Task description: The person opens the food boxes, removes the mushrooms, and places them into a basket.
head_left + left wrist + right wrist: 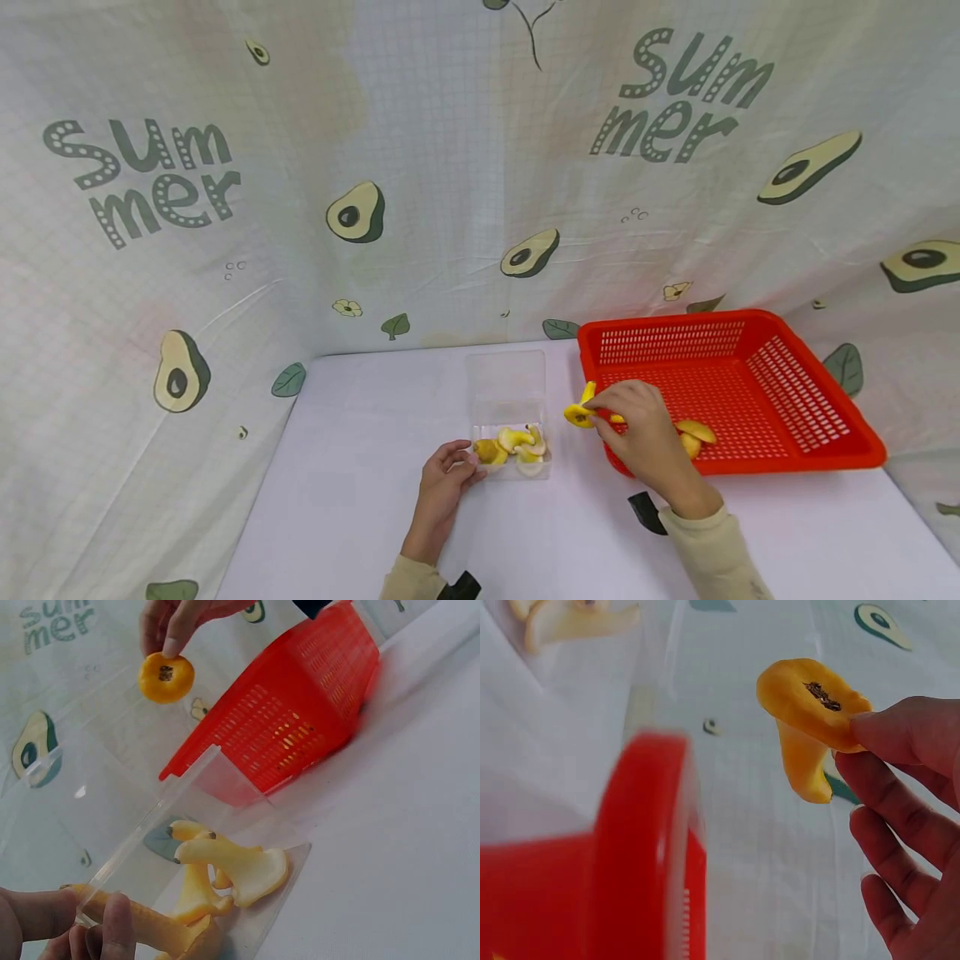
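Observation:
Between the thumb and index finger of my right hand [641, 429] is a yellow mushroom [810, 701], pinched by the edge of its cap, in the air just left of the red basket's rim. A dark patch marks the cap's top. My left hand [446, 490] grips the left wall of a clear plastic box [196, 766], thumb and fingers on either side of it. Several pale yellow mushrooms [525, 442] lie inside this box, one with its stem close to the left fingers [118, 930]. The box's clear lid [507, 375] lies opened toward the back.
On the right stands a red perforated basket [821, 383] with a few yellow mushrooms [696, 432] near its front left, partly hidden by the right hand. A white cloth covers the table [337, 500]. Behind hangs a curtain [442, 167] printed with avocados.

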A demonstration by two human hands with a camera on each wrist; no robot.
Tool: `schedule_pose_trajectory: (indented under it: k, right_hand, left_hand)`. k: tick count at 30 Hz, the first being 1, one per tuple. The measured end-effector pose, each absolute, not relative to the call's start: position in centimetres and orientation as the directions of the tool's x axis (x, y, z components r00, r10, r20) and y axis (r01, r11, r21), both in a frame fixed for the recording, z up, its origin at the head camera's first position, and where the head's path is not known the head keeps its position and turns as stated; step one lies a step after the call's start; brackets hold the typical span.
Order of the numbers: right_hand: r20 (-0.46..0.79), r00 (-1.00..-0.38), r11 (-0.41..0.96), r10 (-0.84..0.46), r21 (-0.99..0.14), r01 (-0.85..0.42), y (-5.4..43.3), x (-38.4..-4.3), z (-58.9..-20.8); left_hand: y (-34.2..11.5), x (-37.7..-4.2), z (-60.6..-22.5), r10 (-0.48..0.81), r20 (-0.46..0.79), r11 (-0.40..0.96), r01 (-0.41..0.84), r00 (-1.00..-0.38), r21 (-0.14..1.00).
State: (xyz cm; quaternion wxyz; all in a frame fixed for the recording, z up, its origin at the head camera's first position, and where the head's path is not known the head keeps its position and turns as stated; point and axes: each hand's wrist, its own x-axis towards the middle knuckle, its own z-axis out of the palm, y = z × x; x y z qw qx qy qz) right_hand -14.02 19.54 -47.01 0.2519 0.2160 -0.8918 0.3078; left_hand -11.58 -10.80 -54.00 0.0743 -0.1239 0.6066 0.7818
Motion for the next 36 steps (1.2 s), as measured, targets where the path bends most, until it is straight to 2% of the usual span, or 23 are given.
schedule_pose_trajectory:
  k: [11, 24, 36]
  right_hand:
    - [0.575, -0.806, 0.78, -0.139, -0.438, -0.447, 23.6, -13.9, -46.8]
    - [0.56, -0.822, 0.844, -0.104, -0.387, -0.371, 27.1, -14.0, -48.1]
    - [0.488, -0.872, 0.88, -0.036, -0.398, -0.259, 28.9, -13.9, -48.3]
  left_hand:
    - [-10.9, -11.7, -53.6, -0.04, -0.266, -0.239, -0.249, -0.963, 0.939]
    - [-10.9, -11.7, -53.3, -0.06, -0.283, -0.185, -0.268, -0.957, 0.946]
    - [-10.6, -11.4, -53.0, -0.094, -0.306, -0.176, -0.286, -0.948, 0.942]
